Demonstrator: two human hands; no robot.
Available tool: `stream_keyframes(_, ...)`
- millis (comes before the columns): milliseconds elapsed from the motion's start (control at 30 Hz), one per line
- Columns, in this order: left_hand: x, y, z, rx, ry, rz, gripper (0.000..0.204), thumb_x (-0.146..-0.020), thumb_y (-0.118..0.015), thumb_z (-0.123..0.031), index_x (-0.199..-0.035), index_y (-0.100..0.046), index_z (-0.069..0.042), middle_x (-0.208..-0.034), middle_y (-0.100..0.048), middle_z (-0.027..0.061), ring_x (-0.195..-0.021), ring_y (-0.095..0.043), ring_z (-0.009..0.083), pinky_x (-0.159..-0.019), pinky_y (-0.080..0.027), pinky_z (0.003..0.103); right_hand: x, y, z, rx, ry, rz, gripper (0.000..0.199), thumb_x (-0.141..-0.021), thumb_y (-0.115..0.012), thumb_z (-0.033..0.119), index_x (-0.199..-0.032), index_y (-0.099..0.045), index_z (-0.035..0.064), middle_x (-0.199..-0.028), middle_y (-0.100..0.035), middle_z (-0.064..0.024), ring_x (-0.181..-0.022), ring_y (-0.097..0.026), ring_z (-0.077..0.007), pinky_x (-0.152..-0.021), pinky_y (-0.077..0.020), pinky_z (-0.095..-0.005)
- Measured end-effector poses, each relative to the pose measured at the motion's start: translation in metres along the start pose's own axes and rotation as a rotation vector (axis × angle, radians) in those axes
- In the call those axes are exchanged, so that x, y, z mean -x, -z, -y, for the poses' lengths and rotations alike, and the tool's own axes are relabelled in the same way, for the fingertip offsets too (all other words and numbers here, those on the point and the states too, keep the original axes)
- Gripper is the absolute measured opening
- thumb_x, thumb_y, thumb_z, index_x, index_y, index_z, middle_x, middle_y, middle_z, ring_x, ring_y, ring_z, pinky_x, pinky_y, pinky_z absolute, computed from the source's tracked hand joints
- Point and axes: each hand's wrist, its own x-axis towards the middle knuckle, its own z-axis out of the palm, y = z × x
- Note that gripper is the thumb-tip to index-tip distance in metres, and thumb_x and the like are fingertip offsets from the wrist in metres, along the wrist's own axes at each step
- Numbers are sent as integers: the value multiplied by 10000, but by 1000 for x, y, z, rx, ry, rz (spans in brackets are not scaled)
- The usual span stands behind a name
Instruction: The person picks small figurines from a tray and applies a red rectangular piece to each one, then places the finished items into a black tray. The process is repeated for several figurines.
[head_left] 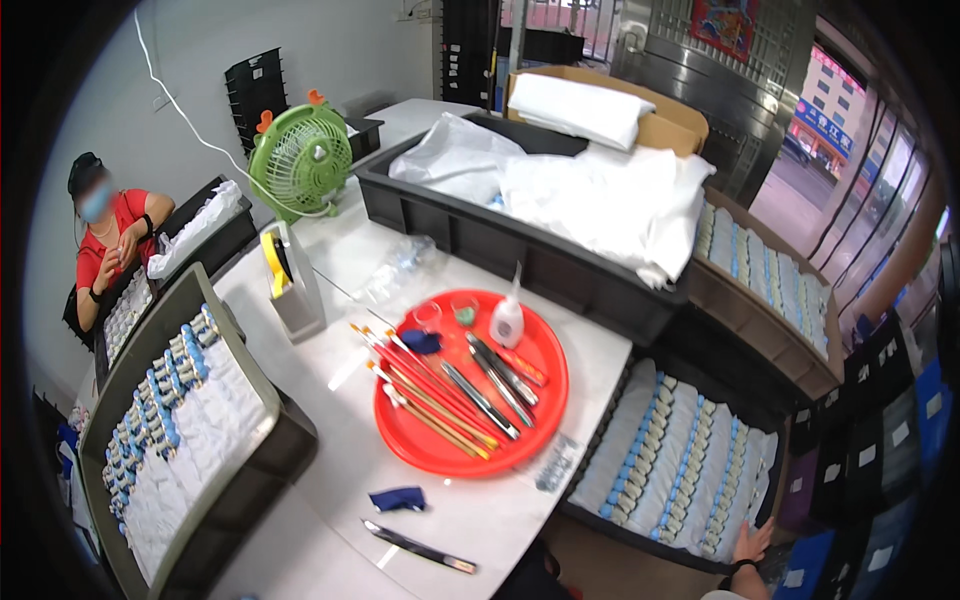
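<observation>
At the lower right, my right hand (752, 543), with a dark band at its wrist, is at the near right corner of a black tray (640, 543). Its thumb lies toward the tray's inside and its fingers along the outer side, closed on the rim. Rows of small cream-and-blue pieces (688, 460) fill that tray, parted by strips of pale grey-white padding (672, 475). The tray sits lower than the white table (340, 540), off its right edge. My left hand is out of view.
A round red tray (556, 425) holds brushes, tweezers-like tools and a squeeze bottle (507, 322). Tweezers (418, 545) and a dark blue scrap (397, 499) lie nearer. Other bins (290, 440) (520, 240), a green fan (300, 160) and a tape dispenser (290, 290) surround them. A masked person (115, 225) sits left.
</observation>
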Motion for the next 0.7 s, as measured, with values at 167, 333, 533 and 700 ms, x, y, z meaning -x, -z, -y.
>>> stream_keyframes(167, -22, 2, -5, 1030, 952, -109, 188, -790, -670, -17, -949, -571, -32, -935, -578, 119, -800, -544, 204, -721, -450, 291, 23, -4, 95, -166, 366, -328, 520, -948, -515, 225, -1413, -329, 85, -1184, -569, -185, -1116, -530, -357, -927, -412, -454)
stream_keyframes(333, -52, 62, -60, 501, 401, 148, 152, -827, -649, -11, -968, -592, -15, -855, -616, 97, -716, -564, 176, -663, -460, 270, 89, 110, 191, -602, 711, 113, 310, -979, -458, 248, -1003, -633, -8, -757, -653, -178, -706, -622, -334, -692, -464, -412)
stream_keyframes(533, -145, 81, -179, 194, -188, 104, 131, -926, -582, -48, -1035, -627, 10, -872, -658, 107, -732, -635, 161, -664, -509, 292, 111, 143, 183, -649, 774, 452, 406, -966, -464, 346, -883, -677, 10, -827, -669, -211, -807, -646, -381, -737, -489, -417)
stream_keyframes(700, -243, 55, -310, 177, -593, -11, 166, -817, -668, -46, -968, -620, 2, -900, -653, 142, -830, -640, 286, -746, -501, 354, 92, 136, 133, -628, 763, 477, 327, -919, -549, 318, -1025, -636, 22, -721, -653, -206, -712, -649, -377, -630, -480, -437)
